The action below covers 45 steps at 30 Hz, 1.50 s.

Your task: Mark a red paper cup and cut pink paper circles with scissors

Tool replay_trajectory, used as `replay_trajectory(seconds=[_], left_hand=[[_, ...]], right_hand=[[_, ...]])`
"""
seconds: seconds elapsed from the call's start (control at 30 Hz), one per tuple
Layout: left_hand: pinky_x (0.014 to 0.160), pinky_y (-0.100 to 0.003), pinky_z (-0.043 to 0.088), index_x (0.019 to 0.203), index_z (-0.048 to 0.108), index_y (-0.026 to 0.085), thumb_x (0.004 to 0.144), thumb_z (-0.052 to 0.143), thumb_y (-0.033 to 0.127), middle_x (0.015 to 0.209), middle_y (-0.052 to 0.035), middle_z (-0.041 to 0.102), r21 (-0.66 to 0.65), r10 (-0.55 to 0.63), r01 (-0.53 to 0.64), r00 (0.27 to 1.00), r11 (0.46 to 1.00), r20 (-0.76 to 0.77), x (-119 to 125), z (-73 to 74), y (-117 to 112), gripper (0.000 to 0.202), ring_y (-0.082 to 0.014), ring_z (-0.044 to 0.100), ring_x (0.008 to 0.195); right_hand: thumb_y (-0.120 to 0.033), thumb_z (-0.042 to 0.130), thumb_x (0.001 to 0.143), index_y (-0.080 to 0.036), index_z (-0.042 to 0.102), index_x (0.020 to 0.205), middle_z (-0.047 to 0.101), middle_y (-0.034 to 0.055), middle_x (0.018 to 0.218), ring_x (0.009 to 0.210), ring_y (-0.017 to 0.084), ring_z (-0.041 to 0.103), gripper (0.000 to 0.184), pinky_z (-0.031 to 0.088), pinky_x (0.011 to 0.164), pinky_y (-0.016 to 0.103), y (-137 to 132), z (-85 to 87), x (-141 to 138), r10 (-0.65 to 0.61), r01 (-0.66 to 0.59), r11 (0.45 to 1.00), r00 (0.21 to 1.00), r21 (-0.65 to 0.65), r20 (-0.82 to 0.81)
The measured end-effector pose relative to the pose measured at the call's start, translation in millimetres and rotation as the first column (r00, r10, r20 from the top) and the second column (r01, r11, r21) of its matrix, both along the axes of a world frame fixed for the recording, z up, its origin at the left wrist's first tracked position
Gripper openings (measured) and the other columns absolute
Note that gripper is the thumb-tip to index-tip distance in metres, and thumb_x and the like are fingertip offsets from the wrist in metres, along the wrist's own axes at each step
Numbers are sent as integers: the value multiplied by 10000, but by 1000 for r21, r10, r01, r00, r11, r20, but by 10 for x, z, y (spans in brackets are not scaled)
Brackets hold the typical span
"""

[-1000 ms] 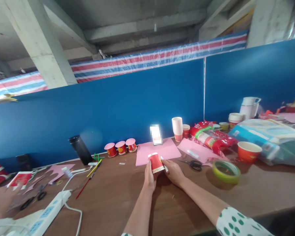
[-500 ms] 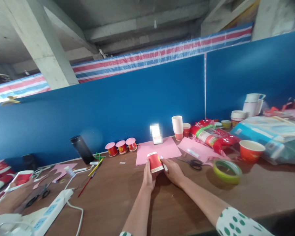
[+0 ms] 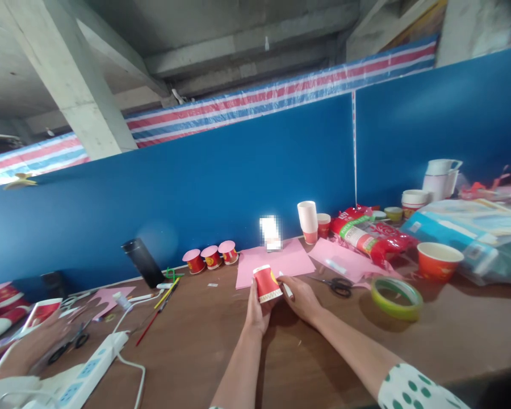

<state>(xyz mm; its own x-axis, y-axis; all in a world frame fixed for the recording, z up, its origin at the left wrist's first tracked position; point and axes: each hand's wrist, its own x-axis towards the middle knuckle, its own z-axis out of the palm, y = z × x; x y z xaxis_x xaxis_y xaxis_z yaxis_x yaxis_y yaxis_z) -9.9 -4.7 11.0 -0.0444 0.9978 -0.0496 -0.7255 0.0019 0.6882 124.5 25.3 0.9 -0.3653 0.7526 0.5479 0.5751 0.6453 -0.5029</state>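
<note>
While the two hands are meeting over the brown table (image 3: 221, 352), much of what they are doing is staying hard to read. The left hand (image 3: 255, 309) is wrapping its fingers around a small red paper cup (image 3: 267, 283), which is standing upside down with its pale rim band at the bottom, and the palm is covering the cup's near left side. The right hand (image 3: 301, 296) is lying just beside the cup on its right, fingers curled around a thin white stick-like thing (image 3: 285, 287); only a short piece is poking out, so I cannot tell what it is. The cup is sitting at the near edge of a pink paper sheet (image 3: 281, 258), between the two hands, touching the left and close against the right.

A small patch above the pink sheet is blurred out. At the far left, another person's hand (image 3: 29, 349) is showing, smeared and cut by the frame edge, near a white power strip (image 3: 85, 372) and a pair of scissors (image 3: 68, 343). Three more red cups (image 3: 210, 257) are standing by the blue partition. To the right, black scissors (image 3: 338, 285) and a green tape roll (image 3: 396, 296) are lying well apart from the hands.
</note>
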Motion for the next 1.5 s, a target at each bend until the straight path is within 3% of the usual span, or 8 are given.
replay_trajectory(seconds=[0.53, 1.5], left_hand=[[843, -391, 464, 1046, 597, 88, 744, 529, 517, 982, -147, 660, 12, -30, 30, 1000, 999, 2, 16, 18, -7, 528, -274, 603, 948], [829, -380, 469, 1061, 591, 67, 767, 506, 505, 932, -140, 676, 22, -55, 55, 998, 998, 28, 14, 19, -19, 534, -250, 631, 867]], right_hand=[[-145, 427, 817, -231, 552, 1066, 646, 49, 1001, 902, 184, 591, 292, 439, 770, 266, 13, -20, 9, 22, -22, 1000, 1000, -6, 1], [-155, 419, 827, -230, 553, 1077, 646, 56, 998, 894, 186, 593, 294, 441, 762, 266, -5, 1, 19, 53, -53, 999, 999, 7, -4]])
